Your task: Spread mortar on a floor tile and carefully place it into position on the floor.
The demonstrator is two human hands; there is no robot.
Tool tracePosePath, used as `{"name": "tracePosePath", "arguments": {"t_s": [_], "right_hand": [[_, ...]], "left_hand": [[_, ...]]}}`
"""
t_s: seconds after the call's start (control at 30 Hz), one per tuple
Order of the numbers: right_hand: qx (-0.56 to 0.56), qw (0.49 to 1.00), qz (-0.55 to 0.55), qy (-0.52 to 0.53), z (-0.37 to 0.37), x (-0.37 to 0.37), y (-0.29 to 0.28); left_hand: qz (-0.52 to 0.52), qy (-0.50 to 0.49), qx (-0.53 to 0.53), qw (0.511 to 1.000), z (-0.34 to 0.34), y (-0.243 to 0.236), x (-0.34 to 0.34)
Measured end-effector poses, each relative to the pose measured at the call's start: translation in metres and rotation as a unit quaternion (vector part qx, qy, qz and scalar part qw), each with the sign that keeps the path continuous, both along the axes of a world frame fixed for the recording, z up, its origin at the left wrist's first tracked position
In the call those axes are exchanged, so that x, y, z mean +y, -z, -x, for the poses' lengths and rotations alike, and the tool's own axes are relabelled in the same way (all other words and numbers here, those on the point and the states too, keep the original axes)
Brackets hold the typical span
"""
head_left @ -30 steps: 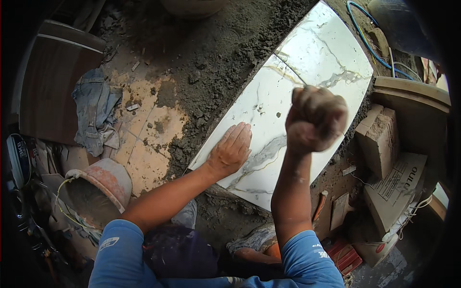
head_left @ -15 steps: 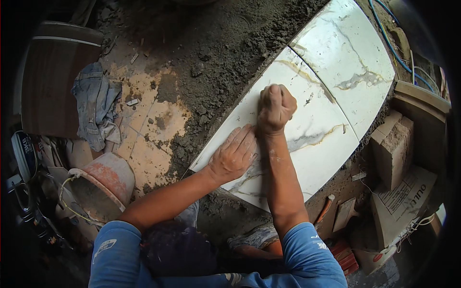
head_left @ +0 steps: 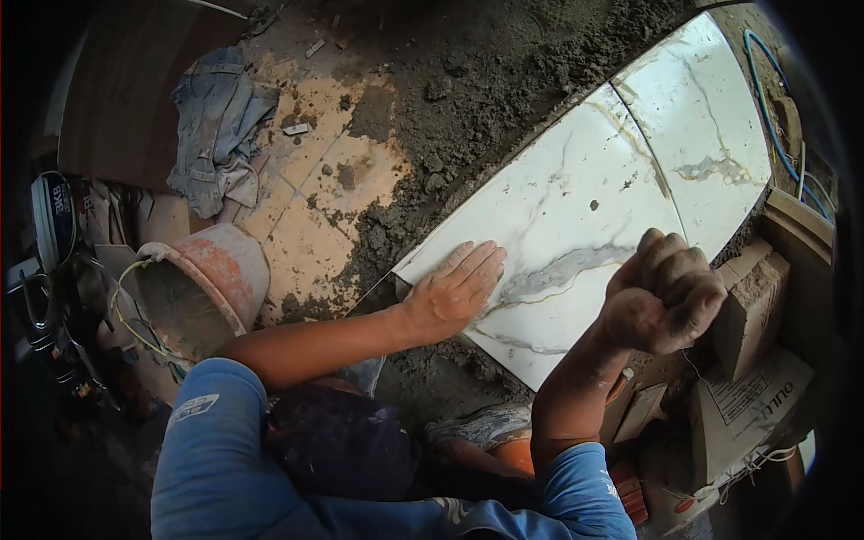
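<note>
My left hand [head_left: 454, 288] lies open and flat on the lower-left part of a white, grey-veined tile [head_left: 553, 225]. Alongside, beyond a narrow joint, is a second marbled tile [head_left: 697, 121] at the upper right. My right hand [head_left: 661, 292] is clenched in a fist above the first tile's right edge, with nothing visible in it. Dark, crumbly mortar [head_left: 432, 126] borders the tiles along their long left edge and at the near corner.
At left are a mortar-stained bucket [head_left: 193, 297], a denim garment [head_left: 216, 135], a dark board [head_left: 126, 99] and tile offcuts. Old beige tiles [head_left: 306, 216] lie beside the mortar. Blocks [head_left: 751, 306], a carton [head_left: 738, 418] and blue hose [head_left: 783, 153] crowd the right side.
My right fist was raised, came down beside my left hand, and is now lifted off to the right. My left hand stays flat on the tile. The whole view has shifted.
</note>
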State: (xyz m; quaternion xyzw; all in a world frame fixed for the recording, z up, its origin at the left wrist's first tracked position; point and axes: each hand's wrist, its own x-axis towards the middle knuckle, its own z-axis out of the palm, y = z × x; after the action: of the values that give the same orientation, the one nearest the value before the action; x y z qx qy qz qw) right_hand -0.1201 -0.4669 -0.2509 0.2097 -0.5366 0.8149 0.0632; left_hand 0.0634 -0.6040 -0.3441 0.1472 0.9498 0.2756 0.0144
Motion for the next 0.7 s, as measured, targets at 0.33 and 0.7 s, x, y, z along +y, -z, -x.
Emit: {"name": "tracePosePath", "arguments": {"t_s": [0.33,0.7], "right_hand": [[0.0,0.961,-0.178,0.21,-0.039,0.039,0.018],[-0.049,0.804,-0.513,0.295,-0.084,0.114,0.109]], "left_hand": [[0.005,0.075,-0.098,0.992,0.067,-0.018,0.007],[0.196,-0.032,0.021,0.98,0.299,0.034,0.077]]}}
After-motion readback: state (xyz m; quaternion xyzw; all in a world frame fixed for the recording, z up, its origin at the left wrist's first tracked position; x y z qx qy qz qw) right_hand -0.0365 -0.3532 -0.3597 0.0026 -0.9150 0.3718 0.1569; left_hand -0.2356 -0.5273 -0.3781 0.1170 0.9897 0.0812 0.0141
